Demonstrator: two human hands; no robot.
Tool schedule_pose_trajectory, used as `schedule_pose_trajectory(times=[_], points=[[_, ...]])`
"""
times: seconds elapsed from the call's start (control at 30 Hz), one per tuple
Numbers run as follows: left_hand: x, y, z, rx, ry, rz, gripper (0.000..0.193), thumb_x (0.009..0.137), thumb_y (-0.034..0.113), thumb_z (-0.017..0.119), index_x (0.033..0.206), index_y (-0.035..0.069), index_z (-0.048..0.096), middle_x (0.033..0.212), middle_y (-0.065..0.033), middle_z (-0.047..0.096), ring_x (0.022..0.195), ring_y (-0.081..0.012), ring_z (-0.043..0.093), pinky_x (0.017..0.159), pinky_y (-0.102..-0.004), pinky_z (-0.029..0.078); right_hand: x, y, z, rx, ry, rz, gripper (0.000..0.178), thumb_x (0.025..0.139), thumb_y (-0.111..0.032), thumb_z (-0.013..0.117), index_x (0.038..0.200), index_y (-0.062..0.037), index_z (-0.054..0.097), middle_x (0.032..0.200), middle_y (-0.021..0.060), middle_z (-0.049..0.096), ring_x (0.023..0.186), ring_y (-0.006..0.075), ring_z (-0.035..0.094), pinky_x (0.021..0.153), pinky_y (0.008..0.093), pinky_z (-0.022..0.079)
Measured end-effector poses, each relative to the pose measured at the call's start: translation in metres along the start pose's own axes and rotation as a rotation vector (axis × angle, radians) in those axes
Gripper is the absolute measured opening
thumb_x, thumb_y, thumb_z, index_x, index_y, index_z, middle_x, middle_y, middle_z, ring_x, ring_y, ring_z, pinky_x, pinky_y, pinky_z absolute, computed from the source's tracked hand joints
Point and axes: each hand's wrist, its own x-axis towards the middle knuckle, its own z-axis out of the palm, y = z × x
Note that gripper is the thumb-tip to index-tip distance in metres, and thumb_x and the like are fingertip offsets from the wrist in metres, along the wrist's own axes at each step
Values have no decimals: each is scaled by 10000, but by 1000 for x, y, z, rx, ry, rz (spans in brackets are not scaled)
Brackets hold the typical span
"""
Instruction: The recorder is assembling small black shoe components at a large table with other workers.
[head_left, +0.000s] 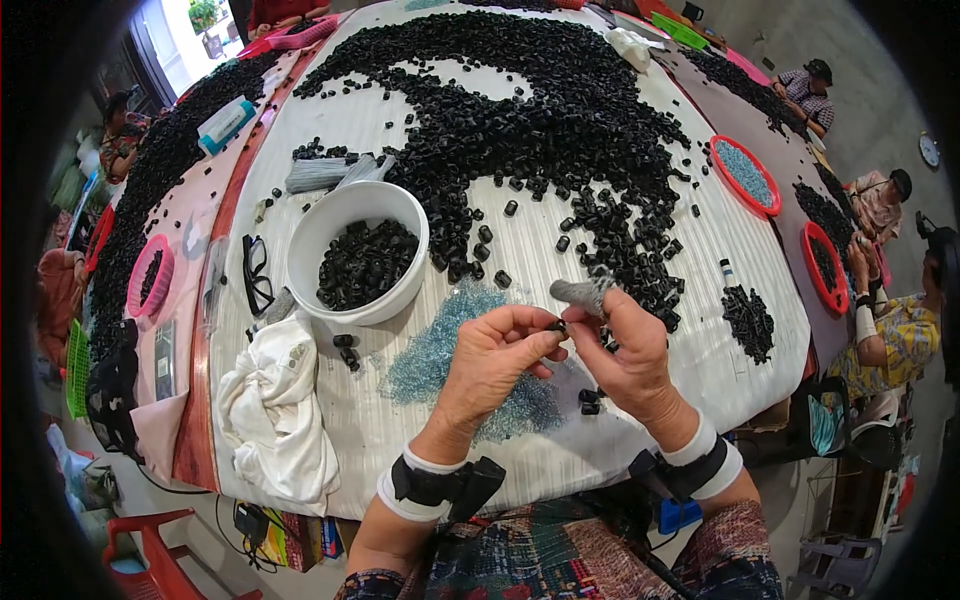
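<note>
My left hand [492, 362] pinches a small black plastic piece [557, 325] between thumb and fingertips. Against it, the closed fingertips of my right hand [635, 350] meet; whether they grip the same piece or something tiny cannot be made out. A grey fabric finger cover [583, 293] is on one of my right fingers. Below both hands spreads a heap of small clear bluish pieces [440, 350]. A few black cylindrical pieces [590, 402] lie beside my right wrist. Left of my hands stands a white bowl [302, 262] partly filled with similar black pieces.
A large pile of black pieces [540, 130] covers the far table. Near the bowl are eyeglasses [257, 275], a white cloth [275, 410] and grey bundled strands [320, 175]. A red basket [773, 208] holds bluish pieces at right. Other people [890, 330] sit around neighbouring tables.
</note>
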Motion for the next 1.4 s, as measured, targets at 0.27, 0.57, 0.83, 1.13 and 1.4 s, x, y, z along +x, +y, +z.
schedule_pose_trajectory(times=[0.27,0.57,0.83,1.13,1.4], points=[[-2,1,3,64,58,42,184,859,61,648,1024,-19,626,888,-81,678,794,-141,676,609,-230,550,3,3,0,-96,-40,-69,153,771,71,630,901,28,562,767,110,587,653,197,625,568,273,511],[-1,2,4,-9,45,18,186,867,39,632,1039,-23,600,949,-148,680,798,-177,683,602,-244,565,-1,4,-9,93,96,109,249,815,58,603,1051,-14,633,846,64,668,705,103,616,576,221,475],[1,-1,-2,-167,145,42,156,875,38,621,1024,-3,603,956,-145,676,772,-165,680,579,-237,564,6,31,-23,-197,37,139,90,830,18,590,917,20,567,746,133,577,598,200,571,539,296,446],[2,4,-2,-140,204,34,158,874,40,621,1025,-2,601,959,-150,672,758,-160,676,546,-227,562,9,48,-30,-400,-59,95,110,776,14,592,854,12,516,757,152,550,723,344,560,628,408,458],[2,3,-2,-138,182,19,165,867,36,629,1024,-2,597,952,-147,670,748,-155,670,538,-225,559,-9,57,-15,-724,-207,-121,245,674,-17,635,896,-88,557,795,40,560,823,239,542,688,367,420]])
